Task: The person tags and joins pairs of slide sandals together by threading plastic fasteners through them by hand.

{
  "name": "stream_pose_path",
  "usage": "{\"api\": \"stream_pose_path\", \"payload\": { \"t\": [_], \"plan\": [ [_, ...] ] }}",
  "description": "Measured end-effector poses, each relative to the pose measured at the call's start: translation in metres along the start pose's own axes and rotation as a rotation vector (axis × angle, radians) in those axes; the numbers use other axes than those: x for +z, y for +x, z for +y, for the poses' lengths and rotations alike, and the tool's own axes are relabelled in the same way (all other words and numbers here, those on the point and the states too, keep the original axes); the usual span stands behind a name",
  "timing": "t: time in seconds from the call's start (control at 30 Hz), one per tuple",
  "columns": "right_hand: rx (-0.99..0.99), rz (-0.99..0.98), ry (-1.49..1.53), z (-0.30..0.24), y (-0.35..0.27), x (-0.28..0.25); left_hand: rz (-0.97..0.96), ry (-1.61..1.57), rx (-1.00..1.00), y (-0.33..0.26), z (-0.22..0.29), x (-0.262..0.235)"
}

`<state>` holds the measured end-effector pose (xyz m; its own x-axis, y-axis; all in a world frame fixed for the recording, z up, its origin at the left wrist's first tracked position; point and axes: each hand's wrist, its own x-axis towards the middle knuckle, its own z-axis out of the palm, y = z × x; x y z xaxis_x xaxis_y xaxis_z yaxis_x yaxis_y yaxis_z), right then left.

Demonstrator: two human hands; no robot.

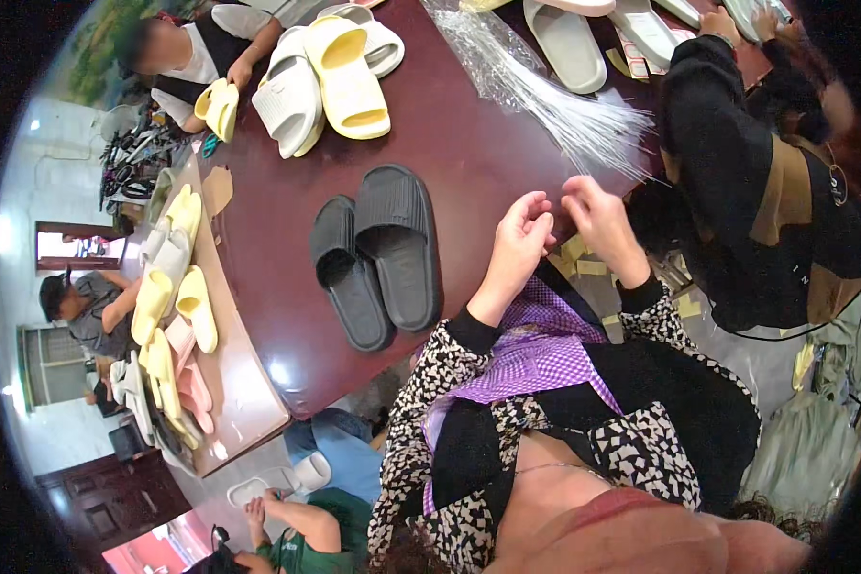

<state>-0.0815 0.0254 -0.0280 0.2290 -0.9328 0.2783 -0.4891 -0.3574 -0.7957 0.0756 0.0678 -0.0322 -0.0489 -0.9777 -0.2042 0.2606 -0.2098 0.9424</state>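
Over the table's near edge, my left hand (520, 244) has its fingers curled in toward the thumb. My right hand (603, 225) faces it a short gap away, with thumb and fingers drawn together. Whatever either pinches, if anything, is too small to make out. To the left of my hands lies a pair of black slide sandals, the right-side slide (397, 249) partly overlapping the other slide (346, 277). Just beyond my right hand fans a bundle of thin white plastic ties (584, 124), partly inside a clear plastic bag (469, 43).
Yellow slides (349, 77) and grey slides (287, 96) are piled on the far side of the dark red table (258, 230). More grey slides (564, 48) lie at the far right. A co-worker in black (727, 191) sits close on my right. A side table (244, 383) holds several slides.
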Motion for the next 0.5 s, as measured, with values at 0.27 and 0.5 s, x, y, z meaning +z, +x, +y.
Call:
{"api": "stream_pose_path", "payload": {
  "t": [0.27,0.5],
  "plan": [
    [-0.032,0.341,-0.420,0.040,0.019,-0.061,-0.028,0.094,-0.028,-0.015,-0.006,0.000],
    [0.320,0.083,0.306,0.015,0.011,-0.071,-0.025,0.224,0.090,-0.014,-0.007,0.000]
  ]
}}
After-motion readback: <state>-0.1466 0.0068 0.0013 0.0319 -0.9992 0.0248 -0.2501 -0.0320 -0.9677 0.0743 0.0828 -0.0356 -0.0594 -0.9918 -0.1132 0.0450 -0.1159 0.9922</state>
